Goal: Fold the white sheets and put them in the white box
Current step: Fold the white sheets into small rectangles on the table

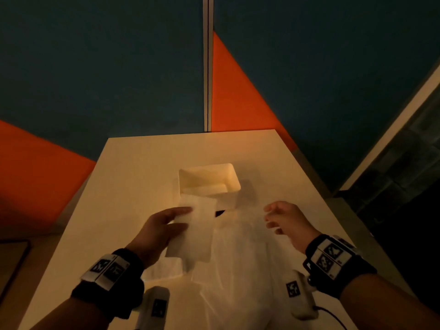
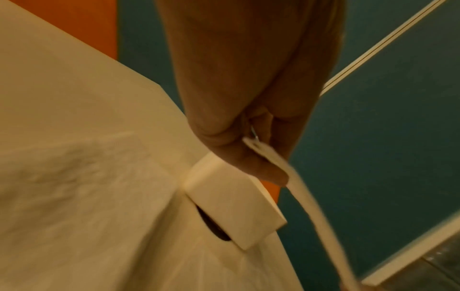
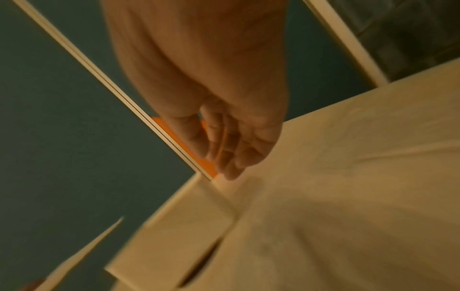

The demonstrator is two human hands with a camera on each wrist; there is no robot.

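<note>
A: Folded sheet (image 1: 194, 231): a white rectangle held above the tabletop (image 1: 133, 167) by the left hand (image 1: 158, 231), thumb on top and fingers beneath, pinching its left edge. In the left wrist view the same sheet (image 2: 302, 194) shows edge-on, clamped between thumb and fingers (image 2: 263, 169) and hanging down past them.

B: And the right hand (image 1: 284, 220)?

A: Held in the air to the right of the sheet and apart from it, fingers loosely curled, gripping nothing. The right wrist view shows its fingers (image 3: 231, 149) relaxed and close together above the cloth.

B: Where does the sheet lie relative to the white box (image 1: 208, 184)?

A: Just short of it. The far edge of the sheet overlaps the near wall of the box in the head view; whether they touch cannot be told. The box stands open on the tabletop, near the middle.

B: What is beneath the hands?

A: More white sheets (image 1: 240, 270), unfolded and wrinkled, spread over the near tabletop up to the box. Both wrists carry black bands (image 1: 333, 260) with printed markers. Behind the tabletop stand teal and orange wall panels (image 1: 238, 98).
</note>
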